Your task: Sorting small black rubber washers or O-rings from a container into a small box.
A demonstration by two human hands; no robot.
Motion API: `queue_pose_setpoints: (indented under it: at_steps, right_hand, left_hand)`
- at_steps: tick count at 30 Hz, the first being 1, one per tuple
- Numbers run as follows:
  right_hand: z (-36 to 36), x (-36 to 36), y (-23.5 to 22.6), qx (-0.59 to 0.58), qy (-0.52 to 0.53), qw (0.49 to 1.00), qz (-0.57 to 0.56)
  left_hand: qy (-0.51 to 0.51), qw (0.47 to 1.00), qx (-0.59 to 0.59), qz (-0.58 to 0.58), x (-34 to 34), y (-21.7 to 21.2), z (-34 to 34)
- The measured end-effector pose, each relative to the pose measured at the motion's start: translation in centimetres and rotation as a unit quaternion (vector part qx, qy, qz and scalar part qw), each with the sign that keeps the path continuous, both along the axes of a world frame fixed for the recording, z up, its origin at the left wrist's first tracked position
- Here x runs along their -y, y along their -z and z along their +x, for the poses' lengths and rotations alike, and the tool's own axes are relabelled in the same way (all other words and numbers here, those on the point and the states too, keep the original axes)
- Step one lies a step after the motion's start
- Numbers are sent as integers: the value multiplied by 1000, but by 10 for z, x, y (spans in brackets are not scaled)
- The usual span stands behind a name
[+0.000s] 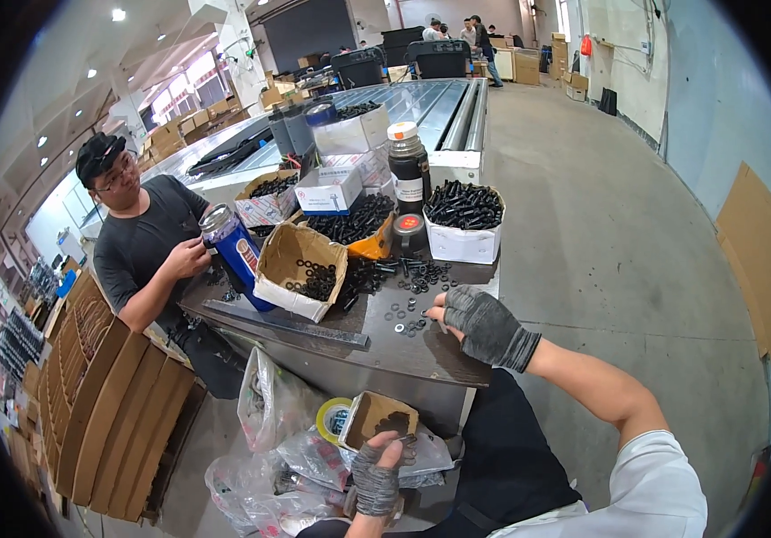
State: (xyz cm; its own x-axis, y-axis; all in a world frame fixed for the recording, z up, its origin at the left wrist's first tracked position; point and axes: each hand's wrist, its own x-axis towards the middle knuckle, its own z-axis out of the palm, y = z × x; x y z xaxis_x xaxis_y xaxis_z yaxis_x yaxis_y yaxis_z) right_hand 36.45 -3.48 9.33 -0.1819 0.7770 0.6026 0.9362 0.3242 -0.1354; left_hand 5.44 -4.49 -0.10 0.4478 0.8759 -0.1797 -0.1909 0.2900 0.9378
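Note:
My right hand (491,328), in a grey fingerless glove, reaches over the dark tabletop. Its fingertips are pinched at a small dark washer beside loose washers (411,327). Lower down, my left hand (376,480), gloved alike, is closed above the plastic bags. A short black bolt (408,439) pokes out from its thumb and fingers; most of it is hidden. Just beyond that hand stands an open small carton (385,414) with dark small parts inside. Black bolts (363,280) lie loose on the table next to an open carton (300,254) holding black rings.
A white box heaped with black bolts (463,220), a dark bottle (410,170) and a blue flask (235,251) stand on the table. A metal bar (287,325) lies along its edge. Plastic bags (269,480) and yellow tape (333,418) sit below. A co-worker (157,224) stands left.

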Motion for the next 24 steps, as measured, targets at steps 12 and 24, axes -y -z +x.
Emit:
queue_pose_setpoints:
  at_steps: [12,24]
  right_hand:
    - [-19,-25,8,-69,21,994,-85]
    - [-20,15,2,116,-71,991,-7]
  left_hand:
    - [14,1000,5,3,-1,3,-3]
    - [8,999,24,20,-7,7,0]
